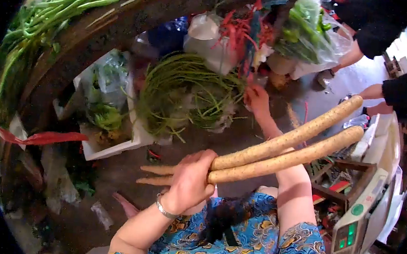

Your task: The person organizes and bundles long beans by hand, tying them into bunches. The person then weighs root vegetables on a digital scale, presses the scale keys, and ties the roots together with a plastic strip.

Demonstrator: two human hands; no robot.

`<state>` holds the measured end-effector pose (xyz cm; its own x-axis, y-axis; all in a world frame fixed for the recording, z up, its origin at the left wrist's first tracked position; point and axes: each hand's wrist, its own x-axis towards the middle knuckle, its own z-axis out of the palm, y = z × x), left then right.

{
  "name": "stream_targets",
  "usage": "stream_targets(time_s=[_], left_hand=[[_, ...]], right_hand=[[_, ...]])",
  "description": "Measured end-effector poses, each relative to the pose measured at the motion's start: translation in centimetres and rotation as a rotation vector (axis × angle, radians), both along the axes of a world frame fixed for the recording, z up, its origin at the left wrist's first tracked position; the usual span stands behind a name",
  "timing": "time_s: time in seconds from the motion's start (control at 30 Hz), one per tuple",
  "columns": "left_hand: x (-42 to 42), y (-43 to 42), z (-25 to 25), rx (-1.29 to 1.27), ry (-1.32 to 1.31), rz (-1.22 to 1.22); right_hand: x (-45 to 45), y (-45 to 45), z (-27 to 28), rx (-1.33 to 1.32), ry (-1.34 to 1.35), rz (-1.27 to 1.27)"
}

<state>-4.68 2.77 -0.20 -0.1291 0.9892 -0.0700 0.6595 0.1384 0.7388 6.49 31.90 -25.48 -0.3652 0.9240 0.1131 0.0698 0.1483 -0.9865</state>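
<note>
My left hand [192,178], with a bracelet at the wrist, is wrapped round two long Chinese yams [287,150]. They lie side by side, slanting up to the right, their thin ends sticking out left of my fist. Farther out, my right hand [258,102] reaches up past the yams, its fingers bent together at the lower end of a bunch of red plastic strips [242,32]. The fingertips are small and partly blurred, but a reddish strand runs down to them. A coil of long green beans [168,88] lies just left of that hand.
A white foam box [133,136] holds bagged greens. More long beans [70,2] lie on the upper-left ledge. A clear bag of green peppers [311,33] hangs at upper right near other people's arms [352,57]. A scale with a green display [348,236] stands at lower right.
</note>
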Motion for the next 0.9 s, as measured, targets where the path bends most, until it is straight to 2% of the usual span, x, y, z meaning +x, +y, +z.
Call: stream_targets(time_s=[0.03, 0.07, 0.13, 0.17, 0.23, 0.3, 0.33, 0.37, 0.43, 0.47, 0.53, 0.6, 0.63, 0.73, 0.77, 0.83, 0.87, 0.9], left_hand=[[0.6, 0.2, 0.1, 0.013, -0.014, -0.011], [1.2, 0.3, 0.0, 0.031, 0.001, -0.032], [2.2, 0.4, 0.2, 0.09, 0.018, -0.081], [2.8, 0.4, 0.1, 0.103, 0.011, -0.092], [4.1, 0.3, -0.1, 0.226, -0.044, -0.14], [5.3, 0.1, 0.6, 0.238, -0.051, -0.176], [5.9, -0.1, 0.8, 0.225, -0.078, -0.216], [6.4, -0.2, 0.7, 0.213, -0.104, -0.254], [7.3, -0.2, -0.8, 0.324, -0.124, -0.295], [7.6, -0.2, -1.2, 0.293, -0.135, -0.348], [8.2, -0.5, 0.1, 0.18, -0.134, -0.435], [8.8, -0.8, 0.6, 0.268, -0.147, -0.441], [9.2, -1.0, 0.7, 0.346, -0.169, -0.453], [9.4, -1.0, 2.3, 0.354, -0.114, -0.403], [9.5, -1.0, 3.0, 0.386, -0.075, -0.386], [10.1, -1.1, 5.0, 0.391, 0.047, -0.333], [10.5, -1.3, 5.5, 0.436, 0.099, -0.332], [10.9, -1.7, 6.2, 0.437, 0.102, -0.342]], right_hand=[[1.8, -2.9, 3.3, -0.357, 0.073, 0.027], [3.7, -4.7, 4.2, -0.345, 0.062, 0.014], [6.7, -7.3, 6.1, -0.209, -0.201, 0.084], [7.8, -8.7, 5.9, -0.251, -0.213, 0.082], [10.6, -12.8, 7.5, -0.309, 0.019, 0.16], [12.1, -17.3, 9.9, -0.584, 0.277, 0.089], [14.1, -18.8, 11.8, -0.532, 0.032, 0.257], [14.8, -20.6, 15.1, -0.106, -0.17, 0.381], [15.3, -24.0, 19.0, -0.132, -0.179, 0.291], [16.3, -24.6, 17.8, 0.002, -0.312, 0.257], [17.0, -26.5, 20.7, 0.032, -0.283, 0.204], [18.4, -28.2, 23.4, 0.02, -0.241, 0.143], [20.1, -28.5, 24.2, 0.059, -0.41, 0.146], [23.8, -30.7, 29.0, 0.078, -0.456, 0.101], [24.6, -31.8, 31.9, -0.084, -0.573, 0.087], [25.4, -33.5, 33.9, 0.21, -0.553, 0.147], [25.2, -34.3, 35.0, 0.208, -0.549, 0.136], [24.6, -35.2, 36.1, 0.411, -0.559, 0.18]])
